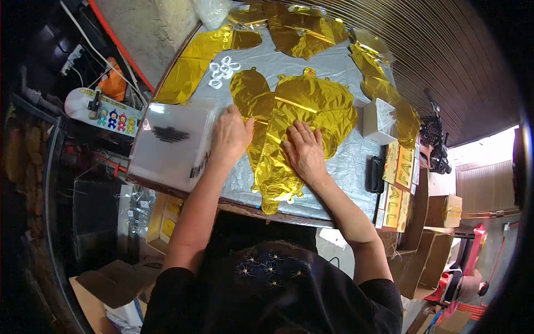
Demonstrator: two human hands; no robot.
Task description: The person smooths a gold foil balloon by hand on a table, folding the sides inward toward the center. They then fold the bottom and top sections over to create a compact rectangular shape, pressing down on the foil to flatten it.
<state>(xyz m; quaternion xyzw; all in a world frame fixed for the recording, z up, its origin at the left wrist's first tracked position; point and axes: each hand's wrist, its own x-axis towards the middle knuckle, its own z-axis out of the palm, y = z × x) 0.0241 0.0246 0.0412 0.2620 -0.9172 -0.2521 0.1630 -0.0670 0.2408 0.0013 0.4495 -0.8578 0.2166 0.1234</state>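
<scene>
A flat, uninflated gold foil balloon (325, 106), wrinkled and with small tabs along its edge, lies in front of me on the table. On its middle rests my right hand (305, 150), palm down with the fingers spread. My left hand (231, 133) is at the balloon's left edge, beside a stack of clear plastic bags (167, 142). Its fingers are loosely bent and the thumb stands apart near the foil; part of the fingertips is hidden.
More gold foil balloons (192, 64) lie along the table's far and side edges. White rings (224, 71) sit behind my left hand. At right are a white box (379, 122) of white strips, a black tray (375, 173) and printed yellow packs (396, 203). Cardboard boxes (431, 261) stand beyond.
</scene>
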